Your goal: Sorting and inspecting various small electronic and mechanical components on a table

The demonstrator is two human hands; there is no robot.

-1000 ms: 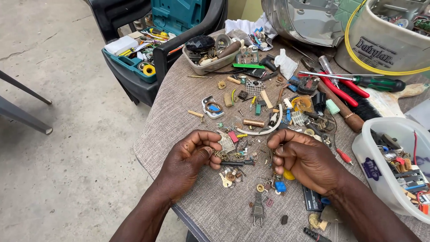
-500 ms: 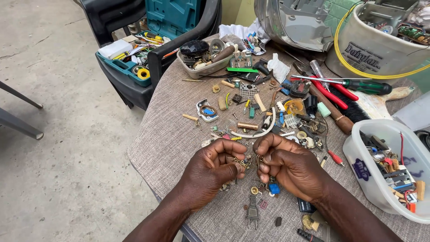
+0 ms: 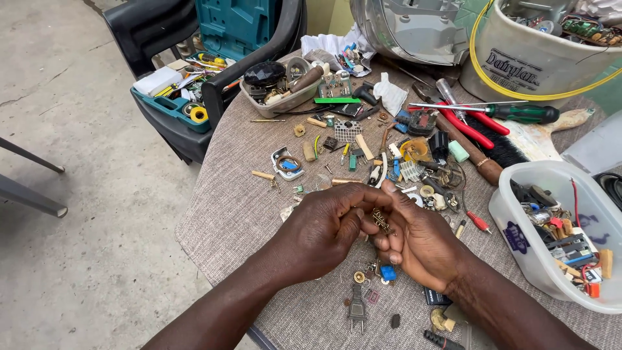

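So there's 1 tiny brass-looking part (image 3: 382, 221) pinched right between the 2 hands, over the middle of the table (image 3: 233, 214). Too small to tell what it is exactly. The left hand (image 3: 324, 227) is curled closed with its fingertips on the part, and the right hand (image 3: 421, 240) is cupped half-shut under and beside it, fingers touching the left ones. Both hands press together, so most of the part is hidden.

Just below the hands: 1 grey plug (image 3: 357, 308) with 2 prongs, 1 little blue component (image 3: 388, 273), and a scatter of small bits I can't count.

Above the hands the cloth is covered in loose parts, way too many to count. I can pick out 1 small mesh square (image 3: 348, 131), 1 yellow coil piece (image 3: 414, 150) and 1 green circuit strip (image 3: 337, 100). Further right, 1 pair of red pliers (image 3: 476, 129) and 1 green screwdriver (image 3: 518, 113), lying close together.

Containers: 1 clear tub (image 3: 518, 227) of parts at the right edge, 1 shallow tray (image 3: 285, 100) at the back, 1 white bucket (image 3: 538, 65) with a yellow wire round its rim, and 1 teal toolbox (image 3: 172, 107) sitting on a black chair (image 3: 149, 26) off the table's left side.
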